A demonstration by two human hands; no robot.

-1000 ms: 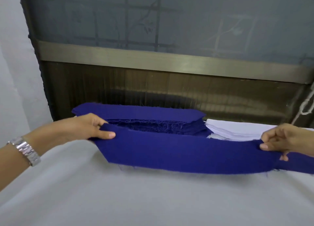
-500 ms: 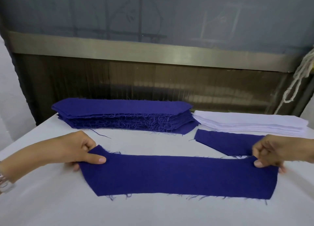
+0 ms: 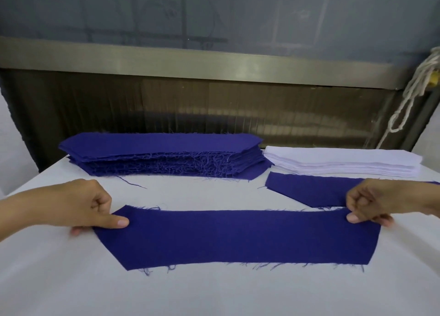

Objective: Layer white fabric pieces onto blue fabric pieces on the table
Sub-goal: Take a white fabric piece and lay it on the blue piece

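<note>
A second ago the blue piece [image 3: 238,237] hung in the air. Now it lies flat on the near white tabletop [image 3: 214,292]. The left grip [image 3: 78,204] and right grip [image 3: 376,201] still pinch its far corners. Behind is a dark wall with a metal bar [image 3: 214,63]. A blue stack [image 3: 162,154] sits far left and a white stack [image 3: 342,162] far right. The right grip hides part of another blue piece [image 3: 307,189].

A left hand [image 3: 81,206] and a right hand [image 3: 378,202] pinch opposite ends of a blue fabric strip [image 3: 238,237] lying flat on a white table [image 3: 214,292], with a blue stack [image 3: 164,156] and a white stack [image 3: 342,161] behind.
</note>
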